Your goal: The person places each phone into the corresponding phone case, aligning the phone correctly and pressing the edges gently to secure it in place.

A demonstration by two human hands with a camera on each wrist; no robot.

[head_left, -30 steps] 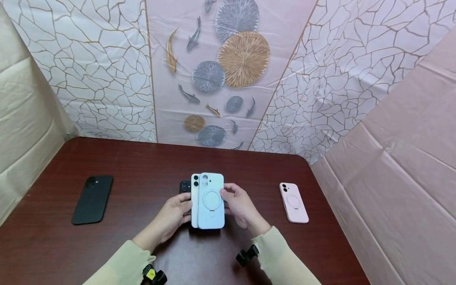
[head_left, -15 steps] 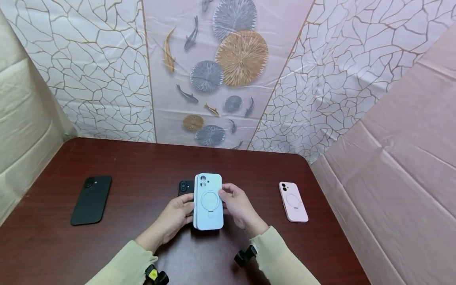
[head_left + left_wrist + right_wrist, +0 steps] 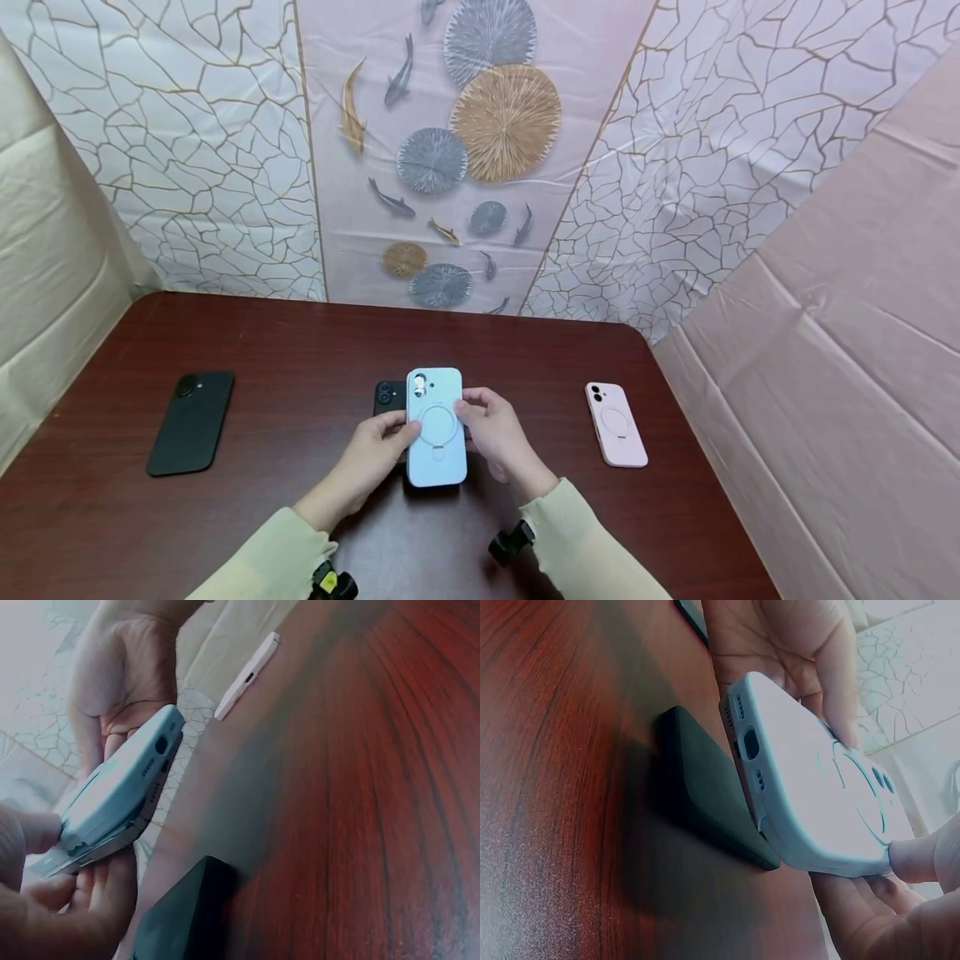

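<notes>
One dark red table (image 3: 300, 342) runs beneath the left hand (image 3: 366, 458) and the right hand (image 3: 497, 437), each pinching a long edge of a light blue phone case (image 3: 438, 462), thumbs on its back. Under that case, not fully enclosed, sits a pale phone (image 3: 155, 791), its port end showing past the rim, both raised above a black phone (image 3: 387, 397). At the left lies a dark phone (image 3: 191, 427); at the right, a pink case (image 3: 617, 427), contents unclear.

On my feed I count: hands (image 3: 367, 454) (image 3: 501, 435), two; pale-blue case (image 3: 437, 462), one; held phone (image 3: 154, 796), one; dark phones (image 3: 191, 427) (image 3: 389, 396), two; pink phone (image 3: 616, 425), one; wrist cameras (image 3: 335, 583) (image 3: 512, 543), two; worktop (image 3: 300, 358), one.
</notes>
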